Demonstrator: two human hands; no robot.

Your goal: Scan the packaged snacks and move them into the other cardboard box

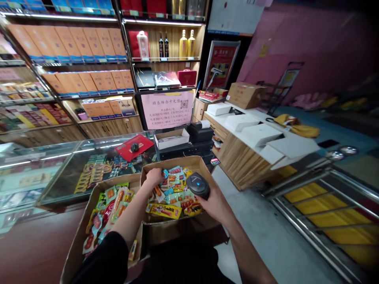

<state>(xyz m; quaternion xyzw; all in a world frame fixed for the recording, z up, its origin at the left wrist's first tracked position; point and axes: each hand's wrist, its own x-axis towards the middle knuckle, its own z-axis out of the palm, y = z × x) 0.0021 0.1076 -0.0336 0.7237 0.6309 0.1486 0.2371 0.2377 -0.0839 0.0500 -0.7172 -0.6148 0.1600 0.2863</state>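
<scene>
My right hand (215, 203) grips a dark handheld barcode scanner (197, 185) with a small blue light on top. The scanner is above the right side of a cardboard box (174, 161) of small packaged snacks. Into the left part of this box reaches my left hand (154, 178), its fingers curled downward. A small blue-wrapped item (165, 173) shows at its fingertips; what the fingers grip is partly hidden. Below lies a yellow snack packet (164, 211) near the front wall. Under my left forearm stands a second cardboard box (77, 232), also full of snack packets, including sausages.
Behind the boxes are a glass display counter (59, 169), a red folder (134, 146), a white open box (171, 139) and a monitor (168, 108) with a pink sign. At right stand a wooden counter (242, 161) and a metal railing (308, 213). Stocked shelves (89, 65) line the wall.
</scene>
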